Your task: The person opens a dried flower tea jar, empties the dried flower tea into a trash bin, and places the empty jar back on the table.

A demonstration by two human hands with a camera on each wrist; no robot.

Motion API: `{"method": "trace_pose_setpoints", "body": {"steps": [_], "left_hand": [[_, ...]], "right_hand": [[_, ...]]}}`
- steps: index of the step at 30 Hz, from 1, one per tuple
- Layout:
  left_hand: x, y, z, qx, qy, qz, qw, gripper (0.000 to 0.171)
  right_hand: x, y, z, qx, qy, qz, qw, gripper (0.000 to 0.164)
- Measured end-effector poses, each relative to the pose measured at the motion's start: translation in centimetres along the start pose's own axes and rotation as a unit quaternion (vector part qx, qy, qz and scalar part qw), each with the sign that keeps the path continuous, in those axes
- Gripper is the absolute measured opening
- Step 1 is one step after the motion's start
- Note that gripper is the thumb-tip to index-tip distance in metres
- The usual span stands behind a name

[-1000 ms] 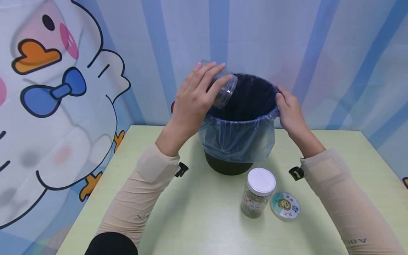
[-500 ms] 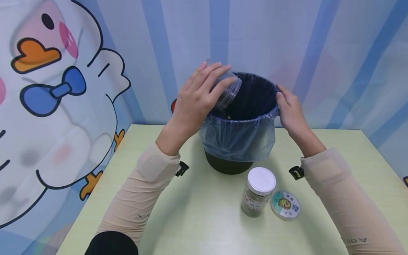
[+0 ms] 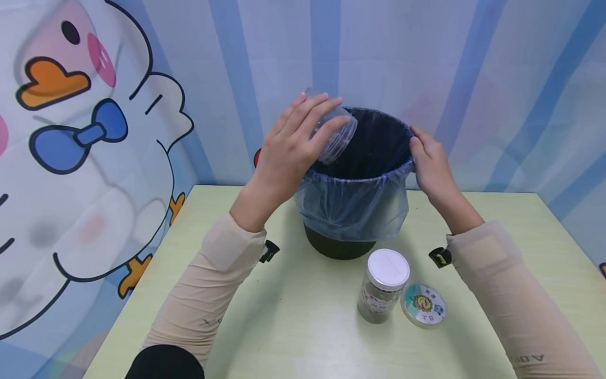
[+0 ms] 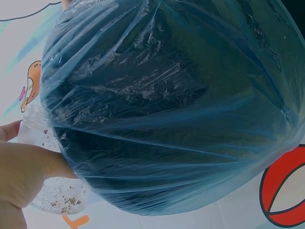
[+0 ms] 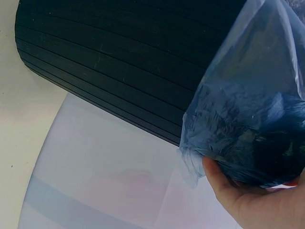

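Note:
My left hand (image 3: 291,139) grips a clear plastic jar (image 3: 342,141), tipped sideways with its mouth over the opening of a trash can (image 3: 338,248). Small brown crumbs (image 4: 66,200) cling inside the jar in the left wrist view. A translucent blue bag (image 3: 355,208) lines the black can and hangs folded over its rim. On the can's right side, my right hand (image 3: 433,166) pinches the rim and bag between thumb and fingers. The right wrist view shows its thumb (image 5: 217,181) pressed against the bag. What lies inside the can is hidden.
In front of the can, a clear jar (image 3: 376,302) with a white lid stands upright on the pale green table (image 3: 312,326). Beside it lies a round printed lid (image 3: 424,306). A striped blue curtain (image 3: 388,58) hangs close behind the can.
My left hand has shifted slightly right with the tilted jar, farther over the can. Small bits showed below the jar's mouth half a second ago. The right hand stays at the rim.

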State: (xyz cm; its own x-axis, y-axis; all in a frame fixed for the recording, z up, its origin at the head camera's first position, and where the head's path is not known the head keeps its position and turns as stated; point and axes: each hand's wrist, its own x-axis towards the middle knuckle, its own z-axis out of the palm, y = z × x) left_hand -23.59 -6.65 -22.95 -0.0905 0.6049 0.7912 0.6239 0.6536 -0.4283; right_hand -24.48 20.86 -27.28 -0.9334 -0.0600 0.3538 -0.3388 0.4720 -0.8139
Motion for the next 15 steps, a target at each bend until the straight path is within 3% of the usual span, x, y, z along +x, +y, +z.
{"method": "trace_pose_setpoints", "body": {"steps": [15], "left_hand": [[-0.04, 0.08, -0.22, -0.006, -0.007, 0.004, 0.9999, 0.044]], "right_hand": [[0.03, 0.08, -0.05, 0.000, -0.007, -0.001, 1.000, 0.055]]}}
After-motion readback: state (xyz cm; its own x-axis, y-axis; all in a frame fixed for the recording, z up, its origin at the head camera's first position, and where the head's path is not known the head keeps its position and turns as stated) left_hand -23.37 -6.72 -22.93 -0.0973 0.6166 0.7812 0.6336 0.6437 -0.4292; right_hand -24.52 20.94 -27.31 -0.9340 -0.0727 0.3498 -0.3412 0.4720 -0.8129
